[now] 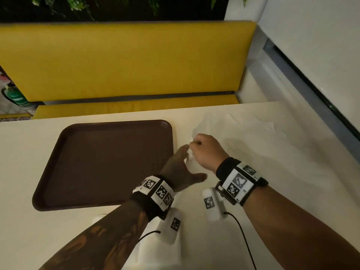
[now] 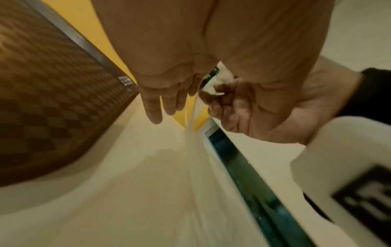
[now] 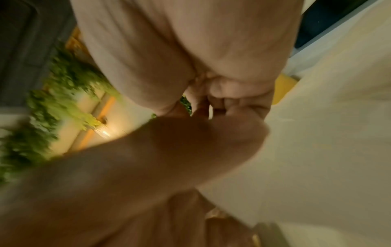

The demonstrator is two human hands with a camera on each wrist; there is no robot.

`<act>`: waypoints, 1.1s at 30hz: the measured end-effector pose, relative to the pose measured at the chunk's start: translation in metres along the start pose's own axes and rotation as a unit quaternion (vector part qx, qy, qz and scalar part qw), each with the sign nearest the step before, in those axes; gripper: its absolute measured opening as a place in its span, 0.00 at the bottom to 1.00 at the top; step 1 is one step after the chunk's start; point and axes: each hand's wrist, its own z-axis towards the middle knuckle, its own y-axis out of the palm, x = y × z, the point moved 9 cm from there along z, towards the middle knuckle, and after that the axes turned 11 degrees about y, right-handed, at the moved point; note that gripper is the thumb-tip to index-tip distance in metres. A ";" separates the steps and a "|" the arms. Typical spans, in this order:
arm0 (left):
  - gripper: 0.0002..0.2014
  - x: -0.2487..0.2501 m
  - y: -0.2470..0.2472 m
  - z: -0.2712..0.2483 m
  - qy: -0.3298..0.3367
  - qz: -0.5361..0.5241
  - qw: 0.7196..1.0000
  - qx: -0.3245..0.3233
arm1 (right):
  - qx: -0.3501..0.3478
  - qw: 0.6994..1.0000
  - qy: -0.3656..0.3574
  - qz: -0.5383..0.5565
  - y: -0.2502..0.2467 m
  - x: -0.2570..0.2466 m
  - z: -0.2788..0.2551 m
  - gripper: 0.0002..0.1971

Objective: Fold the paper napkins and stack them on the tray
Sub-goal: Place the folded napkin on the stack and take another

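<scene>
My right hand (image 1: 204, 151) pinches a thin white paper napkin (image 1: 196, 129) corner, fingers curled, right of the bare brown plastic tray (image 1: 58, 152) on the cream tabletop (image 1: 29, 230). Left hand (image 1: 179, 168) fingers straight, holding nothing — should pin the sheet flat, then lift slowly, or it may tear.

Dark brown tray (image 1: 101, 164) just left of the left hand (image 1: 180, 168), and the left wrist view picks up a woven checker texture across its surface (image 2: 52, 103). Under both hands, a pale cream table (image 1: 58, 230). The right hand (image 1: 206, 151) pinches a white napkin (image 1: 190, 152), near-translucent, almost blending with the cream beneath it. More white napkin sheets (image 1: 263, 133) lie beyond the right hand. Both wrists carry black bands with white panels printed in black-and-white square codes (image 1: 236, 182). Past the hands, a mustard yellow bench (image 1: 124, 59) with a grey strip between back and seat, and green leaves (image 1: 78, 4) against black above it.
</scene>
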 end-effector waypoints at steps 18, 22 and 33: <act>0.20 0.043 -0.098 -0.041 0.054 -0.425 0.903 0.037 | -0.143 0.963 0.009 0.229 -0.049 0.018 -0.020 0.27; 0.20 0.041 -0.105 -0.043 0.036 -0.431 0.901 0.033 | -0.177 0.943 -0.016 0.281 -0.042 0.007 -0.028 0.18; 0.32 0.018 -0.134 -0.064 0.044 -0.223 0.968 0.110 | -0.101 0.960 -0.123 0.231 -0.069 -0.008 -0.041 0.12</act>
